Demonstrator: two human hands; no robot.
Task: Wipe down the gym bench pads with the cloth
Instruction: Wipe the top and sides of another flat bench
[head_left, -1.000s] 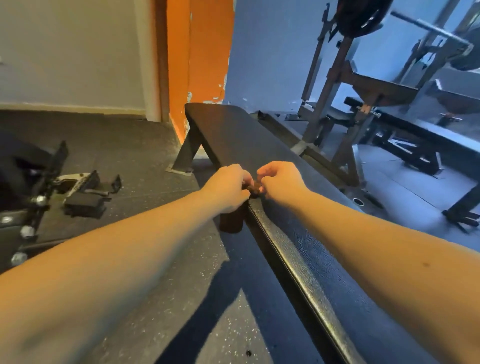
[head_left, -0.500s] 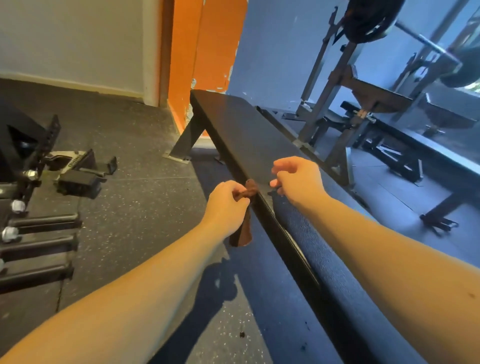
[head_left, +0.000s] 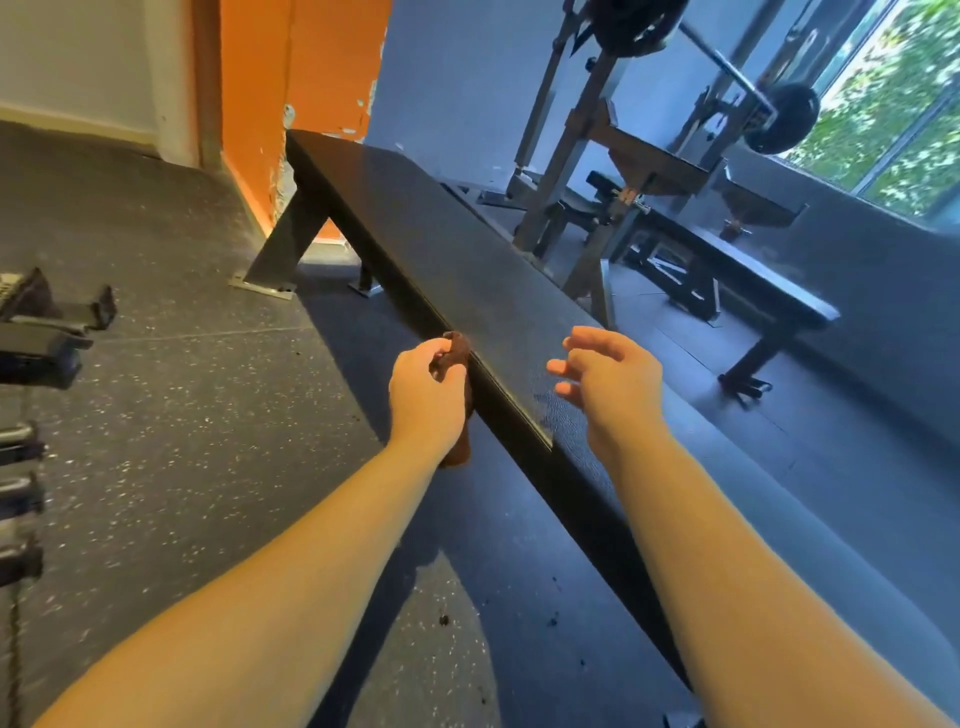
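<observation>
My right hand (head_left: 605, 379) is hanging loosely spread over the bench pad (head_left: 467, 249), having just released the brown cloth (head_left: 458, 347), so my left hand (head_left: 426, 387) alone is gripping it, bunched at the pad's left edge, probably readying to wipe.
</observation>
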